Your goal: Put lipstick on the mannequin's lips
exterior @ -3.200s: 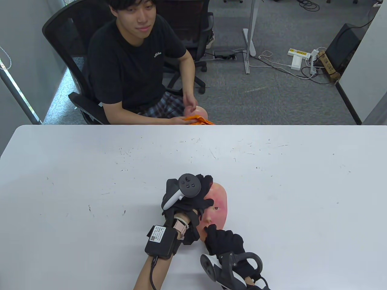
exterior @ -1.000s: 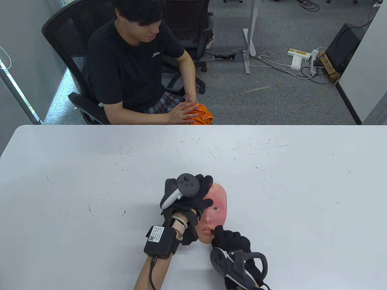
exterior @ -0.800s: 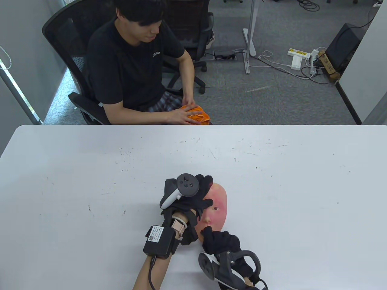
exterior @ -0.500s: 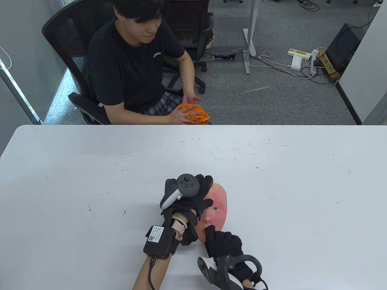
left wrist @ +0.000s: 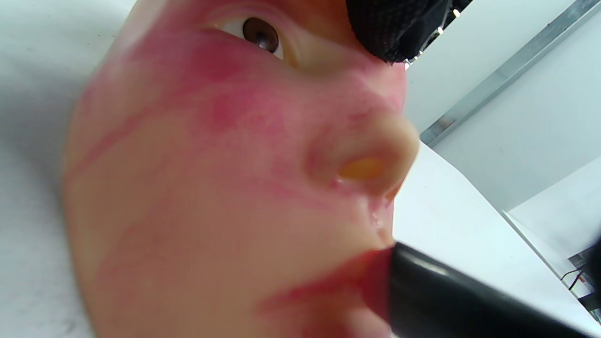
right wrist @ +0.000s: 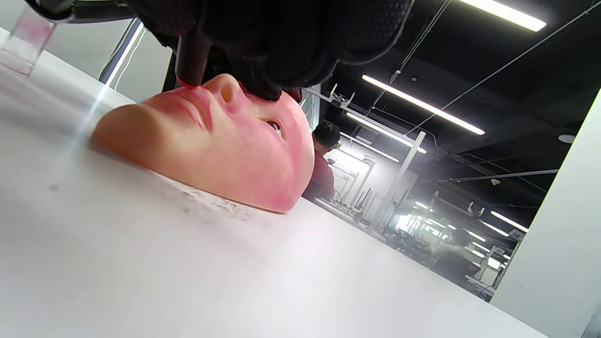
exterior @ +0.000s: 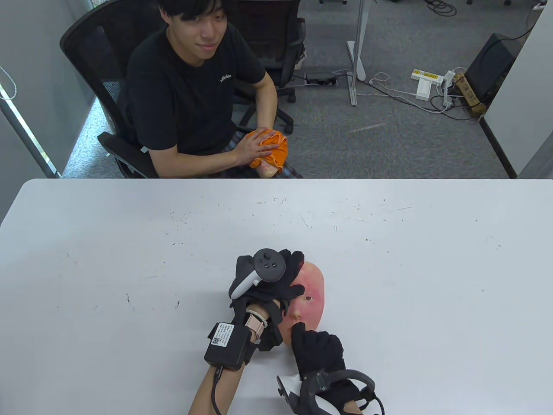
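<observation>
I see the white table (exterior: 129,242) carrying the mannequin face (exterior: 312,294), lying face-up near my edge, cheeks and forehead smeared pink-red. My left hand (exterior: 263,281) lies over its far-left side, gloved fingers (left wrist: 399,28) pressed on the brow beside the eye, holding it down. My right hand (exterior: 317,352) sits just below the chin, fingers curled around the black lipstick tube (right wrist: 190,58), whose red tip (right wrist: 185,84) touches the lips (left wrist: 328,286). Across the table a man in a black T-shirt (exterior: 190,90) sits in an office chair (exterior: 86,56), holding an orange cloth (exterior: 274,149) over something pale in his lap. A clear cup-like item (right wrist: 28,40) stands beyond the chin; I can't make out what is in it.
</observation>
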Motion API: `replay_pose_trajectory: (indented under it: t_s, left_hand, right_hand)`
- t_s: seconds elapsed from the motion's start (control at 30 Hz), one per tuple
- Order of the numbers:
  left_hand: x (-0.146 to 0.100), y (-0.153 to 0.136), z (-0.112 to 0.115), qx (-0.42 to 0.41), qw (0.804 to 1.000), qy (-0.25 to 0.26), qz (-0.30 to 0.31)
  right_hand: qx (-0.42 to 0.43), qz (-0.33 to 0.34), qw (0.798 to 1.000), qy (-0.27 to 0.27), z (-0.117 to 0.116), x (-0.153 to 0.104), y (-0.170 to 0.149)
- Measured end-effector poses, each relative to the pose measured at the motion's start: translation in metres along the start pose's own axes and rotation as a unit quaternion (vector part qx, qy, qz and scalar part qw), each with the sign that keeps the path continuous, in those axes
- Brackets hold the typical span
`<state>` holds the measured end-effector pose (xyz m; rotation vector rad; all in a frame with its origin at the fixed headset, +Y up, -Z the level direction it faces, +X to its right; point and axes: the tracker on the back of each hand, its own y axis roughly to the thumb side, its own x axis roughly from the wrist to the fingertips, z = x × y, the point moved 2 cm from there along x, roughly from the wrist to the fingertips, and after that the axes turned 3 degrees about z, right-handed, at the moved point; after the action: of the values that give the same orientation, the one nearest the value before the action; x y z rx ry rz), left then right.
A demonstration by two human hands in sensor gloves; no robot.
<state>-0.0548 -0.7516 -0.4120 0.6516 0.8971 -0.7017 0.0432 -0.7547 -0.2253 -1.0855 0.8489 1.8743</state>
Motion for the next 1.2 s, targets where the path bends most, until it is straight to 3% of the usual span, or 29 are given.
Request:
replay_pose_trajectory:
  t_s: [0.23,0.53,0.83,0.97,1.2]
  left_hand:
    - [0.0,0.0,0.0,0.008,1.0,-0.001,0.002]
    - [0.0,0.0,0.001,0.007,1.0,-0.001,-0.003]
    - [0.001,0.0,0.001,0.008,1.0,-0.003,-0.006]
    - [0.001,0.0,0.001,0.007,1.0,-0.004,-0.006]
    - [0.0,-0.002,0.002,0.0,1.0,0.0,-0.004]
  right_hand:
    - [-0.054,0.052,0.997,0.008,-0.002,0.004,0.018]
    - [-0.038,-0.001,0.998,-0.042,0.0,-0.004,0.0]
    - [-0.051,0.035,0.998,-0.021,-0.001,0.0,0.008]
    - [-0.018,-0.001,0.999,-0.033,0.0,-0.003,-0.007]
    - [0.014,-0.013,1.0,0.009,-0.008,-0.002,-0.019]
